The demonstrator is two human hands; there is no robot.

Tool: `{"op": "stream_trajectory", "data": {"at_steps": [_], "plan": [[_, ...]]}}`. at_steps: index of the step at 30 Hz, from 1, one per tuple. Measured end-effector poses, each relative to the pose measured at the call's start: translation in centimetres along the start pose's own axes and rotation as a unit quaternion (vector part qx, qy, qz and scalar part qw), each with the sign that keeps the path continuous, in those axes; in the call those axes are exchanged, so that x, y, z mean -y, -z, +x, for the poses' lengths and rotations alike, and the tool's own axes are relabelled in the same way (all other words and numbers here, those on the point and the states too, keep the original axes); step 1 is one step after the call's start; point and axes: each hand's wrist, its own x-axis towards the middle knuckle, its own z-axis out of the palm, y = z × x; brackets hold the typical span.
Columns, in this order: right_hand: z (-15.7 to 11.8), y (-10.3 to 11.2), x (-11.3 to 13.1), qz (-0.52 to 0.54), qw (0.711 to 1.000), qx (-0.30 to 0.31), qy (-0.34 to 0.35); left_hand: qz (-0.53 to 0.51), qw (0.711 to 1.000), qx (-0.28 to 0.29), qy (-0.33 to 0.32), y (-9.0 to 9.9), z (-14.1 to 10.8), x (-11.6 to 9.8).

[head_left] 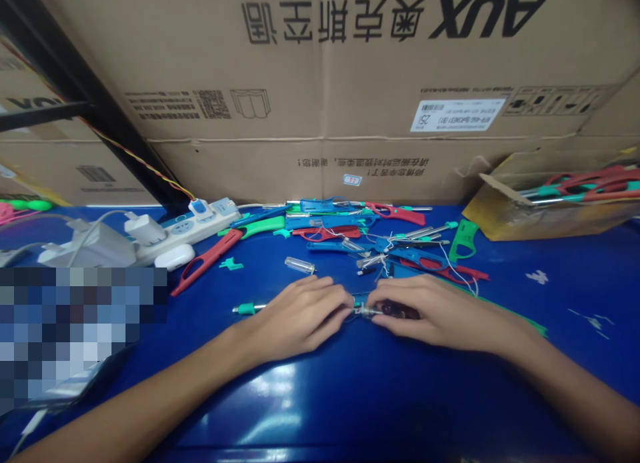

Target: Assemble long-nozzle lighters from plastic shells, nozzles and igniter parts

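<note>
My left hand [305, 316] is closed over a long-nosed lighter lying low over the blue table. The lighter's metal tube with its teal tip [246, 309] sticks out to the left of the hand. Facing it, my right hand [425, 313] pinches a small clear piece [369, 311] at the lighter's inner end, and a dark part shows under its fingers. Both sets of fingertips nearly meet, and they hide most of the lighter's body. Just beyond them lies a clear fuel tank [300, 265].
Behind my hands is a pile of blue, red and green lighter parts [345, 229]. An open carton [505, 216] of red lighters stands at right. A power strip [185, 231] with plugs and a white case [174, 257] sit at left. A large cardboard box [320, 123] walls the back.
</note>
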Motion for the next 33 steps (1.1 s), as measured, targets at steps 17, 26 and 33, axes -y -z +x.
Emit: {"op": "stream_trajectory", "data": {"at_steps": [17,26,33], "plan": [[0.1,0.02,0.0,-0.003,1.0,0.003,-0.007,-0.002,1.0,0.0,-0.001,-0.02,0.01,0.04],[0.0,-0.01,0.01,-0.005,1.0,0.003,-0.006,0.0,1.0,-0.004,-0.003,0.0,0.03,0.02],[0.03,0.04,0.03,-0.005,1.0,0.006,-0.009,-0.001,1.0,-0.001,-0.001,-0.04,0.02,0.06]]}}
